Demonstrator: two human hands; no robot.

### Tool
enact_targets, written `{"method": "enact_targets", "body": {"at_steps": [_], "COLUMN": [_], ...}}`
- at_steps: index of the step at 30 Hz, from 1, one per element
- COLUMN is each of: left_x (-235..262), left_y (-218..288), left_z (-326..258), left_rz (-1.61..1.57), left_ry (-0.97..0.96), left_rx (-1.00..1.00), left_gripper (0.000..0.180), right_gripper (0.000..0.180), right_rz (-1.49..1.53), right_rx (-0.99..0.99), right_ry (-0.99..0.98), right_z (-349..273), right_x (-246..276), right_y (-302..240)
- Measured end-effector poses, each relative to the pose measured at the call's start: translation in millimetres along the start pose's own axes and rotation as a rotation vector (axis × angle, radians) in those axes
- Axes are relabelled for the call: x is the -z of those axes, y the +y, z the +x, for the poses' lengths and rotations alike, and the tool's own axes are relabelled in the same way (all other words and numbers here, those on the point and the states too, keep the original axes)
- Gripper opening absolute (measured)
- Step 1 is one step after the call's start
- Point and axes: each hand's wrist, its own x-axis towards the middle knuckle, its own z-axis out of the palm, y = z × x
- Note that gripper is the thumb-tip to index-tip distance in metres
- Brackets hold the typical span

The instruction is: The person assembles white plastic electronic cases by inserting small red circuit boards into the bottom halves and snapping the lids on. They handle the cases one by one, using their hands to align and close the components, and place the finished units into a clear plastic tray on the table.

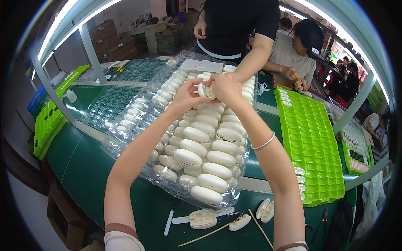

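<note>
Both my hands are raised over the far part of a stack of transparent plastic trays (125,140). Between them is a small cream-white oval case (202,89), its lid swung open. My left hand (187,99) pinches the case from the left with thumb and fingers. From the right, my right hand (226,88) grips it, its fingertips partly hidden behind the hand. Below, rows of similar closed white cases (206,195) fill the trays. A paper sheet (202,65) lies on the stack just beyond my hands.
A person in black (238,25) stands opposite, one arm reaching to the trays. At right lies a green tray (312,146) holding several small white parts. Near me are an opened case (203,219), a white-handled pick (168,221), wooden sticks (205,235) and pliers (320,224).
</note>
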Motion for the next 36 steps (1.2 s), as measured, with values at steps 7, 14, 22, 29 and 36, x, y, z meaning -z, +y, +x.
{"method": "enact_targets", "body": {"at_steps": [7, 14, 22, 29, 36], "left_x": [2, 3, 0, -6, 4], "left_y": [-5, -7, -2, -4, -3], "left_z": [3, 7, 6, 9, 17], "left_rz": [0.01, -0.027, -0.02, 0.006, 0.143], "left_ry": [0.004, 0.022, 0.071, 0.056, 0.039], "left_rx": [-0.026, -0.014, -0.025, -0.043, -0.06], "left_gripper": [0.066, 0.067, 0.068, 0.068, 0.08], "right_gripper": [0.025, 0.025, 0.014, 0.012, 0.016], "right_rz": [0.332, 0.703, -0.131, 0.71, 1.508], "right_rx": [-0.083, -0.068, 0.3, 0.076, -0.172], "right_ry": [-0.081, -0.081, -0.024, -0.211, -0.179], "right_z": [6, -1, -23, -12, -76], "right_x": [-1, 11, 28, 33, 88], "right_y": [1, 15, -4, 4, 11]}}
